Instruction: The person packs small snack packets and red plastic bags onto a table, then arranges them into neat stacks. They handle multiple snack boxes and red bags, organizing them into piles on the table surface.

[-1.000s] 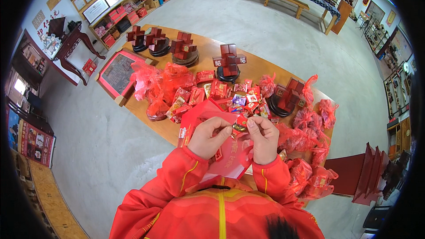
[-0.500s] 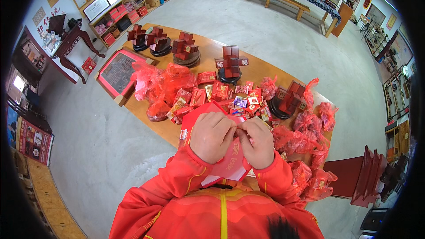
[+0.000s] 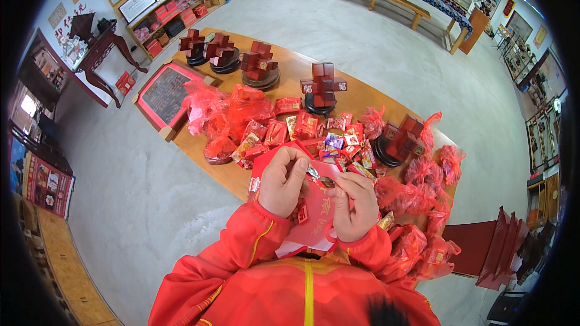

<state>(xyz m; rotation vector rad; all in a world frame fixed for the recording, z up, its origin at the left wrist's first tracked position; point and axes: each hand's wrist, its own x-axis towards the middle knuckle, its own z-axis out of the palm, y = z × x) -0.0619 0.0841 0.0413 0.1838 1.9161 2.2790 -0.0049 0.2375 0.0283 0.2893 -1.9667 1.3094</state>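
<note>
Over an upright-lettered red paper gift bag (image 3: 317, 216), both hands pinch a small shiny candy wrapper (image 3: 314, 172), silver and brown, stretched between them. My left hand (image 3: 283, 182) is closed on its silver end, thumb against fingers. My right hand (image 3: 356, 205) grips the brown end with thumb and forefinger. Whether a sweet is inside cannot be made out. Red packets show by the bag beneath my left hand. Beyond the hands lies a heap of wrapped candies (image 3: 334, 140), mostly red.
On the wooden table (image 3: 290, 60) stand several dark red interlocking wood-block ornaments (image 3: 322, 84) on black bases. Red plastic bags (image 3: 232, 111) lie left; more filled bags (image 3: 417, 187) line the right edge. A framed dark panel (image 3: 164, 95) rests at the left corner.
My hands have moved slightly apart, and the silver and brown wrapper now shows between them. The camera view has shifted slightly.
</note>
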